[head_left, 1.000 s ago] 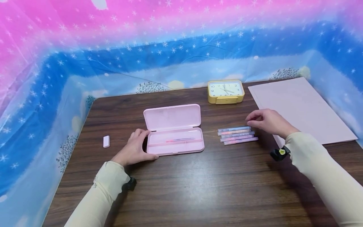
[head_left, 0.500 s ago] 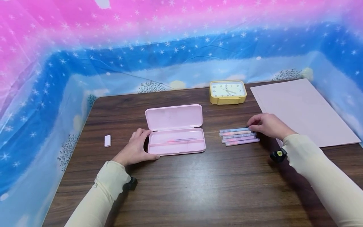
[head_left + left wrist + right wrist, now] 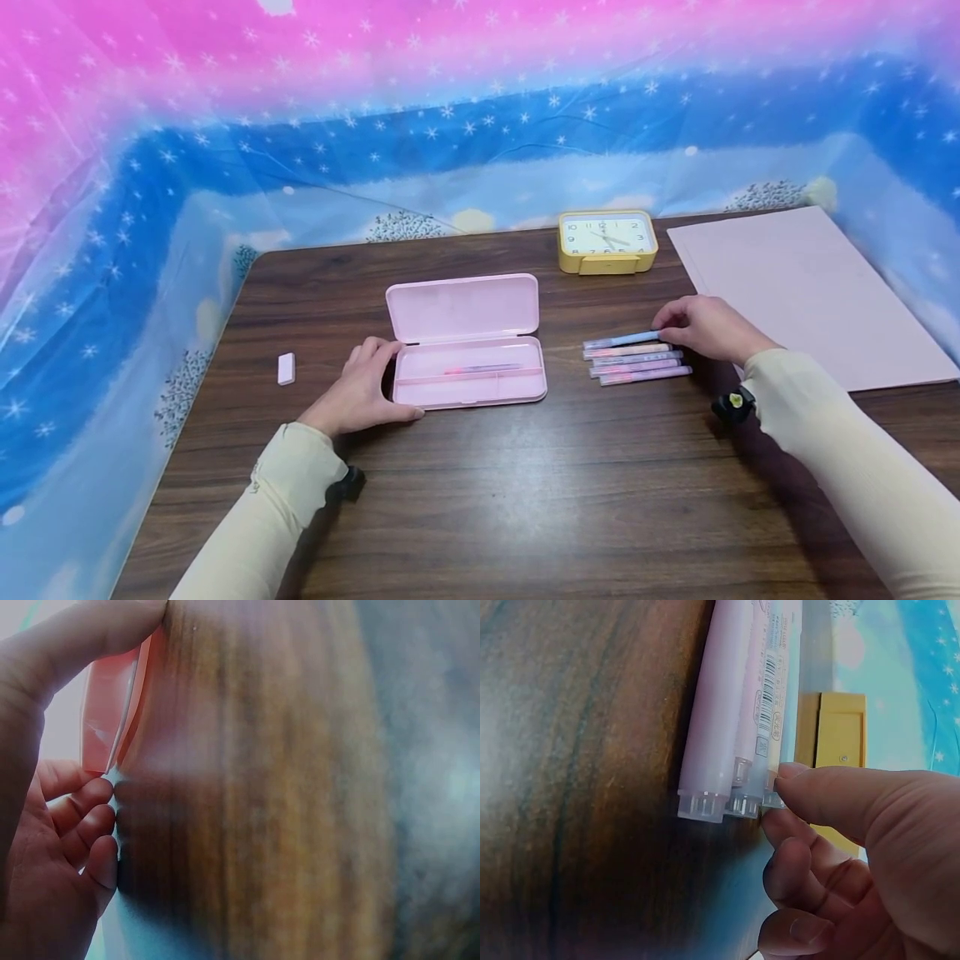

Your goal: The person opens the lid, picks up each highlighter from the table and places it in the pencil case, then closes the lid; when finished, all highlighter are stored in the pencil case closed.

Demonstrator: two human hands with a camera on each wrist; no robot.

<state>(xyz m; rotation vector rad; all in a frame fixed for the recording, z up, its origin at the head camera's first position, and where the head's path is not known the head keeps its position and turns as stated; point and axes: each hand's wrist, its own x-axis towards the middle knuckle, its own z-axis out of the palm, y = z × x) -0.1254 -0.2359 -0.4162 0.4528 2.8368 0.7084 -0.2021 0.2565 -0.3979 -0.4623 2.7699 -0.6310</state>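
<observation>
A pink pencil case (image 3: 463,310) lies with its lid up, and one slim pen (image 3: 483,367) sits in its rear compartment. My left hand (image 3: 356,390) holds the case's left end, thumb at the front edge and index finger near the hinge; in the left wrist view the thumb (image 3: 97,630) overlaps the case's pink wall (image 3: 109,712). To the right, several capped highlighter pens (image 3: 637,367) lie side by side. Thumb and index finger of my right hand (image 3: 712,329) pinch the right end of the blue highlighter (image 3: 628,339), rearmost in the row and slightly angled from the others.
A white eraser (image 3: 286,368) lies left of the left hand. Behind the pens stands a yellow clock (image 3: 607,243). A large pale pink board (image 3: 810,300) covers the back right of the wooden table (image 3: 480,492), and a patterned cloth (image 3: 480,158) hangs along the back and sides.
My right hand has come down onto the rearmost blue highlighter, whose right end has swung a little away from the row. The left hand stays on the pencil case.
</observation>
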